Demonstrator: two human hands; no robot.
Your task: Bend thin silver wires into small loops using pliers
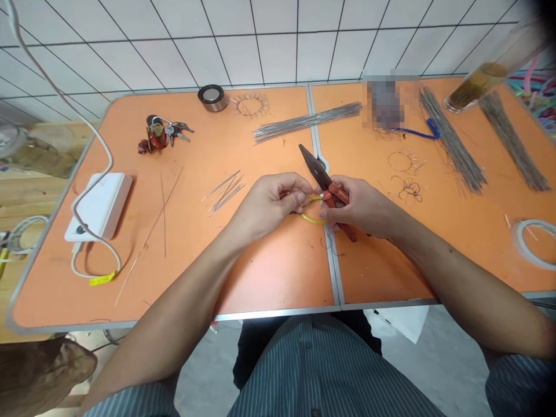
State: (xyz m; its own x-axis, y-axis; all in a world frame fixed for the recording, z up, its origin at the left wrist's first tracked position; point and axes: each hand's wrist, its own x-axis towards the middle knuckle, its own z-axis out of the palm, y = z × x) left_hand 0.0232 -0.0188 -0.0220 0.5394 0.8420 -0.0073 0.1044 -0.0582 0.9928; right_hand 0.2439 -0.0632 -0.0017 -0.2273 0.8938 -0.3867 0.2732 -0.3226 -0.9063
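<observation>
One bare left hand (278, 202) and one bare right hand (360, 205) meet over the middle of an orange table (278, 272) with a metal rim, close to the metal seam that runs from its back edge to its front edge. The left hand's thumb and forefinger are pressed together, pinching a thin, bent yellow strand (313, 219). The right hand is curled around the handles of red-handled pliers with dark metal jaws (316, 165); their nose points toward the back edge, tilted left. The yellow strand spans the small gap between the hands, its right part meeting the right hand's fingers beside the pliers' handles.

Left of the left hand lie short silver wire pieces (228, 194). Toward the left edge is a white rectangular power bank (98, 200); a bunch of metal keys (157, 137) lies nearer the back left corner. Along the back edge are a black-and-silver roll of tape (212, 98) and a bundle of straight silver wires (304, 123) crossing the seam. Near the back right corner stands a clear cup of brown liquid (471, 92). A white coil (520, 243) lies near the front right corner.
</observation>
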